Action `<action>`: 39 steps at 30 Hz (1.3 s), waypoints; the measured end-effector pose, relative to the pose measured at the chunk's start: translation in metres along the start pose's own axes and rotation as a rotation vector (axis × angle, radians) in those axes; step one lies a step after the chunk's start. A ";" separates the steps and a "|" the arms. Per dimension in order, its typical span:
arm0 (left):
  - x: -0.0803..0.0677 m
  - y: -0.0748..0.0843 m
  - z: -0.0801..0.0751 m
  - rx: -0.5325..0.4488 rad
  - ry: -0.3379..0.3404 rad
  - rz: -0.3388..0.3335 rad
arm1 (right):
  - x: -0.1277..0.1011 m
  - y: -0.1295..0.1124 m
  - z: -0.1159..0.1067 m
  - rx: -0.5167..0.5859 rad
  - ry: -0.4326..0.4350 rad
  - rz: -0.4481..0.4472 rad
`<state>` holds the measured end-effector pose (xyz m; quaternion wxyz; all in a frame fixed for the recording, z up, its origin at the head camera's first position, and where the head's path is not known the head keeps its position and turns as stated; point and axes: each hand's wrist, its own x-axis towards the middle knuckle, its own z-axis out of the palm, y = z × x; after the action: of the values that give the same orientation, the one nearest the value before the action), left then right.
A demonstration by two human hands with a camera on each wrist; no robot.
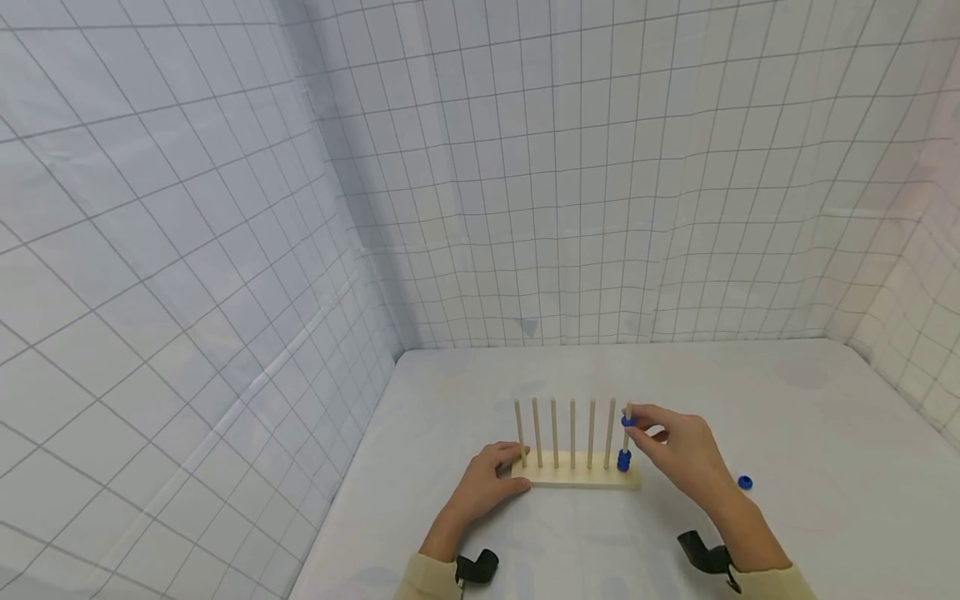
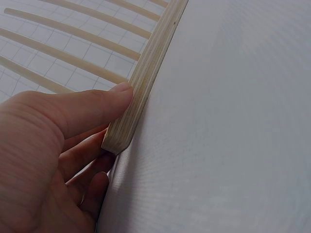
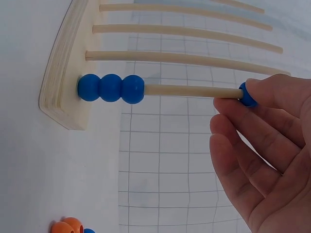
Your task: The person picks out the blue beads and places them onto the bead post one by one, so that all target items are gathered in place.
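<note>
A pale wooden base (image 1: 573, 477) with several upright pegs (image 1: 572, 429) stands on the table. My left hand (image 1: 480, 482) grips its left end, thumb on the front edge and fingers behind, as the left wrist view shows. At the far right peg, my right hand (image 1: 678, 450) pinches a blue bead (image 3: 248, 94) between thumb and index finger, with the bead around the peg close to its top. Lower on that same peg, three blue beads (image 3: 111, 88) are stacked against the base.
To the right of my right hand, a loose blue bead (image 1: 745, 482) lies on the white table (image 1: 450, 400). Orange beads (image 3: 65, 226) show at the lower edge of the right wrist view. White grid-lined sheets (image 1: 525, 208) hang behind and beside the table.
</note>
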<state>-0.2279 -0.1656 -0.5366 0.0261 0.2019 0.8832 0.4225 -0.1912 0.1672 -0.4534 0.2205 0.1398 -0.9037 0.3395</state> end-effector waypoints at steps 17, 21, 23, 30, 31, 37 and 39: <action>-0.001 0.003 0.000 -0.018 0.009 0.007 | -0.004 0.005 0.004 0.012 -0.017 0.016; -0.001 0.003 0.000 -0.016 0.011 0.010 | -0.004 0.005 0.004 0.016 -0.022 0.024; 0.000 0.003 0.001 -0.013 0.012 0.012 | -0.004 0.005 0.004 0.020 -0.024 0.028; 0.000 0.002 0.000 -0.008 0.009 0.011 | -0.005 0.007 0.007 0.015 -0.044 0.056; 0.000 0.002 0.000 -0.008 0.009 0.012 | -0.005 0.007 0.008 0.014 -0.046 0.058; 0.000 0.003 0.000 -0.003 0.010 0.016 | -0.006 0.008 0.009 0.013 -0.053 0.066; 0.000 0.003 0.000 0.000 0.010 0.017 | -0.006 0.008 0.009 0.013 -0.056 0.069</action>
<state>-0.2266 -0.1644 -0.5341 0.0178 0.2074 0.8816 0.4237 -0.1921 0.1673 -0.4668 0.1822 0.1193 -0.9116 0.3487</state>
